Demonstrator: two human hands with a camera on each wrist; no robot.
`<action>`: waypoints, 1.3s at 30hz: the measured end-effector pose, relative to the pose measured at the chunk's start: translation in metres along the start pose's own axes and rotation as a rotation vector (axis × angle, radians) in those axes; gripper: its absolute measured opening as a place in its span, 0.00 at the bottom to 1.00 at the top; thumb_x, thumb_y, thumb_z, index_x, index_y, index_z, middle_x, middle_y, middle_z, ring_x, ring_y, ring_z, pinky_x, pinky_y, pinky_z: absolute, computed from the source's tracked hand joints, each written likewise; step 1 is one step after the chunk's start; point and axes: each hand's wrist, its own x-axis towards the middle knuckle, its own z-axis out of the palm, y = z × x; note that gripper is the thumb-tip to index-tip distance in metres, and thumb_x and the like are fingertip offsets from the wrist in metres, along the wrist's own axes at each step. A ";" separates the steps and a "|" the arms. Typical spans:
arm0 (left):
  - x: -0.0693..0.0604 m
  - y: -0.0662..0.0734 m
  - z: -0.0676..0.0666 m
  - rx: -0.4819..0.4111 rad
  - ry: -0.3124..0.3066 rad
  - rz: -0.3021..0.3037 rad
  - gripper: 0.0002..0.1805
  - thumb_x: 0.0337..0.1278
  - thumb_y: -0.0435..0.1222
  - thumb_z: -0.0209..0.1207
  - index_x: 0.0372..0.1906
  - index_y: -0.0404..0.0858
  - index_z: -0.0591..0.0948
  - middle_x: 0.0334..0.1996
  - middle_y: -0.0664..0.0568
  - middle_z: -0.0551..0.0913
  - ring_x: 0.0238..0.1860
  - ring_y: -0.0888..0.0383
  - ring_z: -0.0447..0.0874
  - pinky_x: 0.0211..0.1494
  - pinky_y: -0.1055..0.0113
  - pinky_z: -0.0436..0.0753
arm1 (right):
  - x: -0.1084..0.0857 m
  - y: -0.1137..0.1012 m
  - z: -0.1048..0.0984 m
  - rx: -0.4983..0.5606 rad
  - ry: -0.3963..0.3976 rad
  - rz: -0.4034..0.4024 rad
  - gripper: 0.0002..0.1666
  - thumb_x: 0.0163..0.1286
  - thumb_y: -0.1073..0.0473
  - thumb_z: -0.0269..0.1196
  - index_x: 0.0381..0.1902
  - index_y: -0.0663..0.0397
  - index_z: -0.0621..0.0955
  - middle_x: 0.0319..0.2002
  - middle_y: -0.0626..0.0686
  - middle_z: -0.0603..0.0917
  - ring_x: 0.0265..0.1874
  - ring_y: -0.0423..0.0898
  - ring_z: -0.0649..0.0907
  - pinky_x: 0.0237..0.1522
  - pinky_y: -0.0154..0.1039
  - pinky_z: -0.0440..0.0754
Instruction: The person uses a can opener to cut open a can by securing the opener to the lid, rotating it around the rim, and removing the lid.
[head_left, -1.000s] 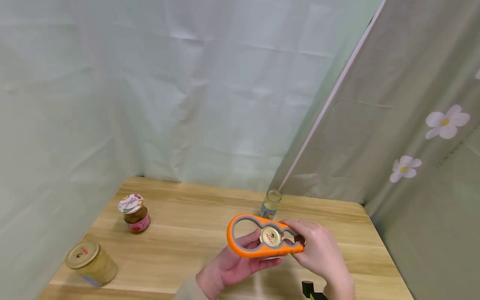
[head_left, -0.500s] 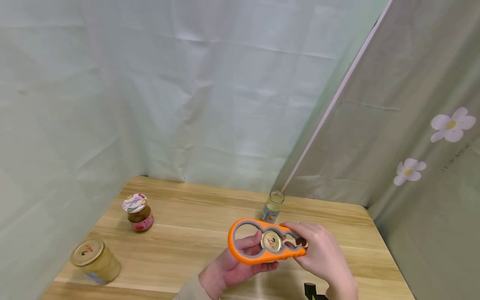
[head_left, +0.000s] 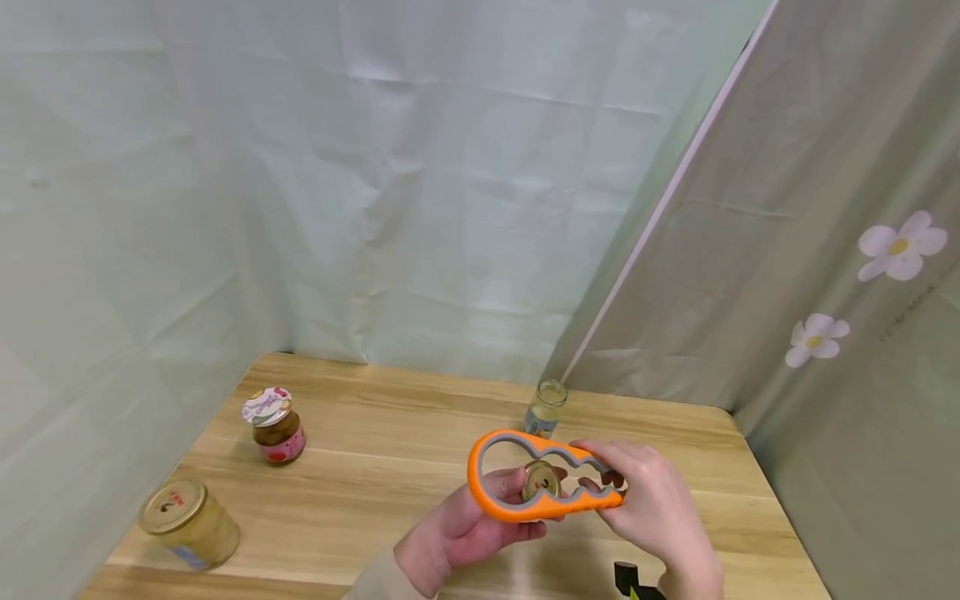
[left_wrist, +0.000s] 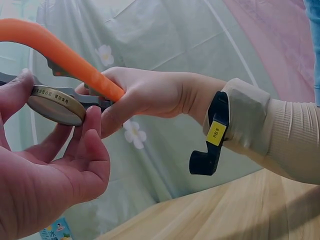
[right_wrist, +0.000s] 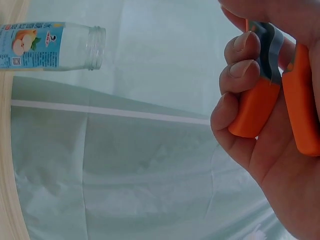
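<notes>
Gold lid (head_left: 542, 481), probably light, stiff and slick, suited a rim grip; the left hand (head_left: 474, 528) pinched it, the right hand (head_left: 651, 492) held the orange opener (head_left: 570, 504).

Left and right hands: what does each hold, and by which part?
Left hand: the gold lid, by its rim, between thumb and fingers. Right hand: the orange opener, by its handle ends.

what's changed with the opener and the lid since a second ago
In the head view, the orange opener and right hand have shifted slightly right; the gold lid, held by the left hand, no longer sits between the opener's middle notches but partly behind its lower side. Both hands keep their hold. The pink-labelled jar, gold-lidded jar and open bottle stayed put.
</notes>
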 end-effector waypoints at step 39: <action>0.007 -0.008 -0.024 0.016 0.176 -0.020 0.24 0.84 0.36 0.52 0.75 0.32 0.73 0.61 0.54 0.86 0.59 0.56 0.81 0.59 0.66 0.75 | -0.004 0.010 -0.010 0.009 0.048 0.018 0.33 0.51 0.66 0.82 0.56 0.40 0.89 0.43 0.38 0.89 0.29 0.31 0.83 0.32 0.30 0.82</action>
